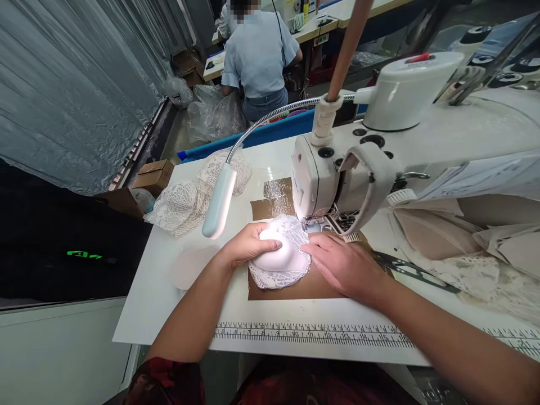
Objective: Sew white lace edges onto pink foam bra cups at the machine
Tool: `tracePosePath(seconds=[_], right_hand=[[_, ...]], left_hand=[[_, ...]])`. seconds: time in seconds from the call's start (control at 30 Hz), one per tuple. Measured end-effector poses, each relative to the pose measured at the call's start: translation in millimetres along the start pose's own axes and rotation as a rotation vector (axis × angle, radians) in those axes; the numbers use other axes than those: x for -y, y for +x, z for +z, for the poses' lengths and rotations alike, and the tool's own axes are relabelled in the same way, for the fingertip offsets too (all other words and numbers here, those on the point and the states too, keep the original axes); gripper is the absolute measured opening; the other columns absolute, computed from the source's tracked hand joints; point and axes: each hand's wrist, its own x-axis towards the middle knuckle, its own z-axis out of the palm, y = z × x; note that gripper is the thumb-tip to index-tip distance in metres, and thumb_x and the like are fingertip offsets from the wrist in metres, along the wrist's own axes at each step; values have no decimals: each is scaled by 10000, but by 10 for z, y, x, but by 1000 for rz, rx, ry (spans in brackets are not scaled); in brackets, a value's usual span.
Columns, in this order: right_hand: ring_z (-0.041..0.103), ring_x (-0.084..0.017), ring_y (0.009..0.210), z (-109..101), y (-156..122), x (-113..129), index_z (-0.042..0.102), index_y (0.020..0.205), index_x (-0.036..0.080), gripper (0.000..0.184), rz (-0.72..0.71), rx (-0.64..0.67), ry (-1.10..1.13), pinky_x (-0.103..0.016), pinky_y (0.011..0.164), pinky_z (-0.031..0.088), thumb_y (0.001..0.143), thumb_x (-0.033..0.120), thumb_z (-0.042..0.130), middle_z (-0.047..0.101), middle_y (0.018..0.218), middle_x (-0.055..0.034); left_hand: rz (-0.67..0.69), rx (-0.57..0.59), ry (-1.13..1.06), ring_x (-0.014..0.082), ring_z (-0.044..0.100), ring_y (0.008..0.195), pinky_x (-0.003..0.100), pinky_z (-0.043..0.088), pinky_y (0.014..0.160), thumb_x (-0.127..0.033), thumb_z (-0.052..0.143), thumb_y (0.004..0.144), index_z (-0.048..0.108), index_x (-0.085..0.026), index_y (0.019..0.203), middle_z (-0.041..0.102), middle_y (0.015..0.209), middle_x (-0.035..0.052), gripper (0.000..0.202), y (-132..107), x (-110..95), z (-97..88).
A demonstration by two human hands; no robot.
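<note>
A white padded bra cup (280, 253) with a lace edge lies under the front of the sewing machine head (314, 177). My left hand (248, 244) is closed on the cup's left side, thumb on top and the other fingers hidden beneath. Palm down, my right hand (346, 267) rests flat with its fingertips touching the cup's right edge. The far lace edge meets the presser foot (310, 222), where the exact contact is hard to make out. Brown sheeting (324, 284) covers the machine bed below the cup.
Stacked lace pieces (181, 205) sit at the left, near a lamp (219, 199) on a bent neck. A pale round pad (192, 267) lies beside my left forearm. Black scissors (415, 273) and beige fabric (439, 230) are at right. Another person (257, 56) sits ahead.
</note>
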Motion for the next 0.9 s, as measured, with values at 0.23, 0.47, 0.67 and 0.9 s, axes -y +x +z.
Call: tracePosePath(seconds=[0.23,0.47,0.67,0.9], right_hand=[[488,-137,643,-8,-2,-38,674,905,158,271,70,-61,-119,-284,584,294,814,63,438,654,892,-50],[460,-139,632,-27,0,-32,686,987,186,315,56,-62,-121,-290,602,268,829,83,434,637,828,-29],[447,-142,635,-16,-3,-33,692,948,172,298,105,-76,-152,-297,598,248,822,80,438,641,820,-35],[395,-127,596,-18,-1,11,686,975,191,285,110,-64,-169,-298,607,235,841,96,454,634,842,-8]], left_hand=[[9,-9,33,151,608,756,231,463,685,-349,823,623,660,-94,979,674,888,70,467,29,-11,-12],[3,11,30,163,614,754,246,476,687,-357,821,619,674,-95,954,677,880,73,449,43,-13,11],[-12,9,56,153,603,735,235,471,666,-360,819,620,682,-97,902,671,843,60,409,48,-13,10],[-6,15,48,156,610,744,242,484,677,-364,813,632,680,-93,921,674,864,74,418,46,-21,30]])
